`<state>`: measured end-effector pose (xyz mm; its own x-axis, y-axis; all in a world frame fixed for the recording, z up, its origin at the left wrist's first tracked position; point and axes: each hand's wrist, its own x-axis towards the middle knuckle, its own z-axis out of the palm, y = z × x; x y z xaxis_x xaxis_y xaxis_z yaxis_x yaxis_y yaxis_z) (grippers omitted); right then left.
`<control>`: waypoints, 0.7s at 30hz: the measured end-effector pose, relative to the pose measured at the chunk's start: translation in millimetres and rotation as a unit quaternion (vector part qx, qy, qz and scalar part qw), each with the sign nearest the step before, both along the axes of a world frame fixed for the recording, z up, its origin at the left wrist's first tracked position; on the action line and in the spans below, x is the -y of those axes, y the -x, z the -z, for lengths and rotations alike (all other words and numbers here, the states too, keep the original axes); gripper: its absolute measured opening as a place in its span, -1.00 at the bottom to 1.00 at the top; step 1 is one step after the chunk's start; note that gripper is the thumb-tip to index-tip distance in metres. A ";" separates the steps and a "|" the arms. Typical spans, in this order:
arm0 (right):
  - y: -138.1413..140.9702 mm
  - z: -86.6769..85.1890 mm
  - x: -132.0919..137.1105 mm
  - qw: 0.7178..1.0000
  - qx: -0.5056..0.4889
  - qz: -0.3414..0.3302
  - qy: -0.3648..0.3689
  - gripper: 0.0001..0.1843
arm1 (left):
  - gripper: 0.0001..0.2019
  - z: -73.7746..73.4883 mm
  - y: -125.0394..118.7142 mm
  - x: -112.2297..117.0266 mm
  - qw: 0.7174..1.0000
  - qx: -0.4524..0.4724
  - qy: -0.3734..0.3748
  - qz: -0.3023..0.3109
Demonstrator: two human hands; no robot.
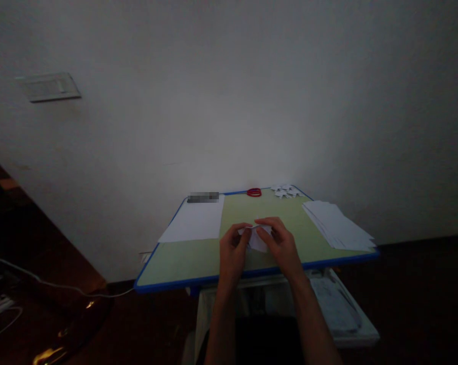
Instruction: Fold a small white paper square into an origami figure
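Left hand (233, 248) and right hand (284, 244) are both in a narrow pinch, thumbs against fingertips, sharing one small white paper (258, 242). Light is dim on my end. Biggest thing I have is the pale wall (229, 101), filling the upper view. In front of it, the table (190, 263): light green top, blue edging, both hands over its near half. Below the top on the right I get a pale tray (360, 337) sticking out; contents too dark for me to read. Right end of the table: a stack of white paper (339, 225), sheets slightly fanned. Left end: a flat white sheet (194, 220); can't tell if it's more than one. White cord (61, 285) runs along lower left, up to the near left corner. Wall plate (49, 88) at upper left. Far right corner: a bunch of folded paper pieces (285, 192), close together. The held paper sits near the middle of the near half, partly covered by fingers; I can't tell if its lower part touches the top. Dark bar (203, 197) at the sheet's far edge, pixelated, can't identify. Red-handled scissors (253, 192) at the far edge, between dark bar and folded pieces.
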<state>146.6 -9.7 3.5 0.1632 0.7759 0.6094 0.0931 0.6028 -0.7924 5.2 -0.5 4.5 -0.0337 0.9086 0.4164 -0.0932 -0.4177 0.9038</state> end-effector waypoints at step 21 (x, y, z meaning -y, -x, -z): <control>0.3 5.6 -1.1 0.989 -0.144 -0.022 0.038 -0.39 | -0.70 -3.8 0.7 4.3 0.986 0.072 0.056 0.142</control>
<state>146.3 -8.6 -2.1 0.2861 0.8275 0.4830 -0.1673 0.5395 -0.8252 4.5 -4.8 8.3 0.1774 0.9298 0.3226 -0.3219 -0.2550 0.9118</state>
